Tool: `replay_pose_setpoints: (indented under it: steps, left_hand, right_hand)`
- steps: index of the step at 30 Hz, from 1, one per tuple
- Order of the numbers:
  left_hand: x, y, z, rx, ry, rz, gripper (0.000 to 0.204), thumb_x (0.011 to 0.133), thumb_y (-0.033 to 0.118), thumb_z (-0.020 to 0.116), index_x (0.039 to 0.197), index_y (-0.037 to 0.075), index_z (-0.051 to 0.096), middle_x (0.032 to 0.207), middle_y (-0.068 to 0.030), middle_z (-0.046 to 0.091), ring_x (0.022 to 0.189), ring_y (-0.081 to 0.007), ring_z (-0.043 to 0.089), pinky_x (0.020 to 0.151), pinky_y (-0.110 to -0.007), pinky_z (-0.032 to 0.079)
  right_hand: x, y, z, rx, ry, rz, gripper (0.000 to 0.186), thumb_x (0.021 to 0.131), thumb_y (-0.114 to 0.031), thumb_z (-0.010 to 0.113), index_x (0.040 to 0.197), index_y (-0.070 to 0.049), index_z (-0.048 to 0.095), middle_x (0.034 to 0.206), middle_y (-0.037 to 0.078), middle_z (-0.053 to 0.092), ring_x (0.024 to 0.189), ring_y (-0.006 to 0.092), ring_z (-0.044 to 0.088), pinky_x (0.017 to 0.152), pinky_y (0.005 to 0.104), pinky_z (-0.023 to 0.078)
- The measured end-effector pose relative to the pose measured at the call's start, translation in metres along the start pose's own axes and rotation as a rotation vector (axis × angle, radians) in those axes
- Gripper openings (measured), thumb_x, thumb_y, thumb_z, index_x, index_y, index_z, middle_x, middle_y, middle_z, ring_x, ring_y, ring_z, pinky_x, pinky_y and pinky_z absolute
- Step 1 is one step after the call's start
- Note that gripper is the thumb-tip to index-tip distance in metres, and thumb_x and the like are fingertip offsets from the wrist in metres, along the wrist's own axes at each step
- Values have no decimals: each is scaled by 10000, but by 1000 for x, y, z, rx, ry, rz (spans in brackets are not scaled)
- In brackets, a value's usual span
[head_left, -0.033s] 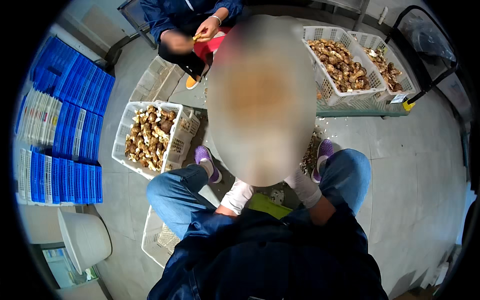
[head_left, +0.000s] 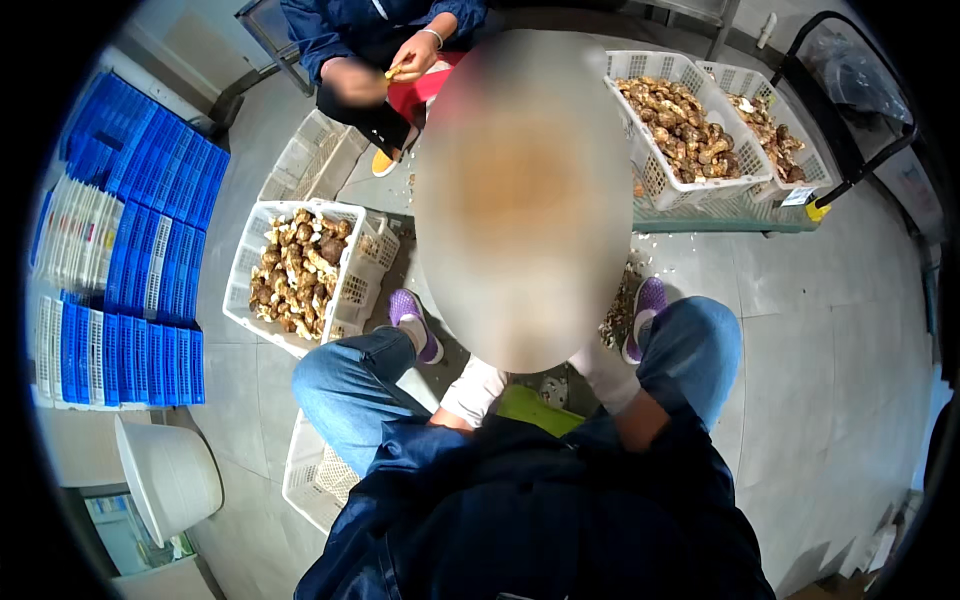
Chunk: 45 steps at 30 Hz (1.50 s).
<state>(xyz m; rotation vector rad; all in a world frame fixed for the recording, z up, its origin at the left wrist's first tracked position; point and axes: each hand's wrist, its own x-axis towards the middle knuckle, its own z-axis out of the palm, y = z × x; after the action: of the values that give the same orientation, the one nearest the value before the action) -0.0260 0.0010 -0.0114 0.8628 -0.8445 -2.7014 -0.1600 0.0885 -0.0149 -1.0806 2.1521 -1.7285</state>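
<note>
My left hand (head_left: 476,391) and my right hand (head_left: 606,376) reach forward between my knees in pale gloves. A large blurred oval covers the fingers of both and whatever lies between them, so I cannot see what they hold. Below the hands, a bright green object (head_left: 540,411) shows between my legs, next to whitish bits on the floor. By my left knee stands a white plastic crate (head_left: 346,290) heaped with brown-capped mushrooms (head_left: 300,270). Dark and pale trimmings (head_left: 617,308) lie beside my right shoe.
Opposite, a person's hands (head_left: 412,58) hold a small yellowish piece. Two white crates (head_left: 665,188) of mushrooms sit at the far right on a low green platform (head_left: 725,219), beside a black-framed trolley (head_left: 862,165). Stacked blue crates (head_left: 150,250) and a white tub (head_left: 170,480) stand left.
My right wrist has shifted very slightly and looks more blurred. The crates and mushrooms have not moved.
</note>
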Motion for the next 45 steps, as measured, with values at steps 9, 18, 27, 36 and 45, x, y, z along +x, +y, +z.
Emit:
replay_pose_setpoints:
  steps: [9,18,27,36,45]
  left_hand:
    - [0,11,4,-295,125,-266,271,884,242,411,963,12,533,660,-53,512,470,-152,377,434,-268,293]
    - [-25,199,-146,-448,509,862,379,924,333,389,1080,-2,471,927,-142,563,771,-229,570,625,-330,519]
    - [110,143,-54,779,371,288,295,898,242,481,1037,-1,575,840,-48,623,739,-130,578,658,-242,455]
    - [253,116,-92,2619,215,304,252,671,200,589,913,143,626,1004,-108,536,990,-267,494,786,-390,395]
    - [159,130,15,526,-40,51,290,902,213,493,1136,45,457,826,-21,571,674,-103,515,620,-227,433]
  right_hand:
    - [-10,39,-1,-601,21,-238,182,762,-116,559,595,-60,514,533,90,480,530,189,548,479,294,448]
    - [39,-42,-40,-50,-20,246,154,786,-155,588,798,-3,605,681,148,588,575,190,513,594,272,427]
    - [103,-29,-74,-422,-95,-125,125,761,-172,640,793,-56,607,686,144,577,643,319,583,570,377,462]
    - [120,-30,-74,-455,-174,-190,97,718,-103,590,670,-59,518,604,101,518,590,283,546,535,394,433]
    - [116,-19,-80,-460,-224,45,237,831,-278,514,767,-58,576,649,145,561,640,317,573,570,404,441]
